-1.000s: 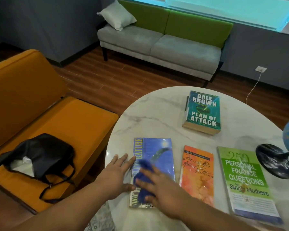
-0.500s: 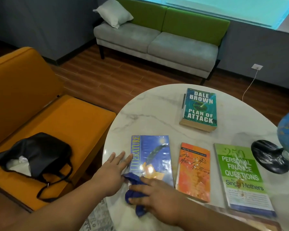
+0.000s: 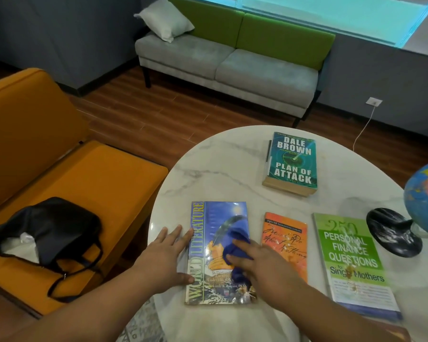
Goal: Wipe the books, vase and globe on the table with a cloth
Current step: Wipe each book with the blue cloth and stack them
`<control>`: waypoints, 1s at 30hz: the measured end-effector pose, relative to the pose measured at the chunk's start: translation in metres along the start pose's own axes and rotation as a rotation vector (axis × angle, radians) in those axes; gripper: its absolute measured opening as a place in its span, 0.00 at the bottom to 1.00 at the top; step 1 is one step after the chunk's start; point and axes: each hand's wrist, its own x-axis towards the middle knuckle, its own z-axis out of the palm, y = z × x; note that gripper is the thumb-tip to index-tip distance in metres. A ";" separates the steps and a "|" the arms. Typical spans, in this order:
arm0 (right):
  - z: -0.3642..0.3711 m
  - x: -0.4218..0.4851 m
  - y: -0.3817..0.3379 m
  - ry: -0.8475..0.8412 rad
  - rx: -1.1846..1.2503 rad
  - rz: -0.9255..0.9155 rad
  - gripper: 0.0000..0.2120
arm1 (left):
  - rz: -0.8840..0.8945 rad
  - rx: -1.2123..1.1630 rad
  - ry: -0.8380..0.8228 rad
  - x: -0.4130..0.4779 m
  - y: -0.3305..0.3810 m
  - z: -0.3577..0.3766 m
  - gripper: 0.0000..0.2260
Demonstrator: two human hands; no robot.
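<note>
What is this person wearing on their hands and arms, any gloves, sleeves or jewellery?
Nothing that shows. The left hand and right hand are bare: no gloves, no rings that I can see. The left forearm and right forearm are bare down to the picture's edge, with no sleeve, watch or bracelet in view.

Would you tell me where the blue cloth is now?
Head view: the blue cloth lies on the World Literature book, under the right hand, left of the orange book.
</note>
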 end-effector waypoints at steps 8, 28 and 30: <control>0.009 -0.028 -0.010 -0.035 -0.155 -0.341 0.26 | 0.003 0.009 -0.017 0.000 -0.001 0.000 0.54; -0.040 0.062 0.006 -0.072 -0.018 0.190 0.27 | 0.006 0.028 -0.003 -0.003 0.002 -0.002 0.53; -0.042 0.067 -0.016 -0.131 -0.083 0.157 0.31 | 0.004 0.028 -0.002 -0.003 0.003 -0.002 0.53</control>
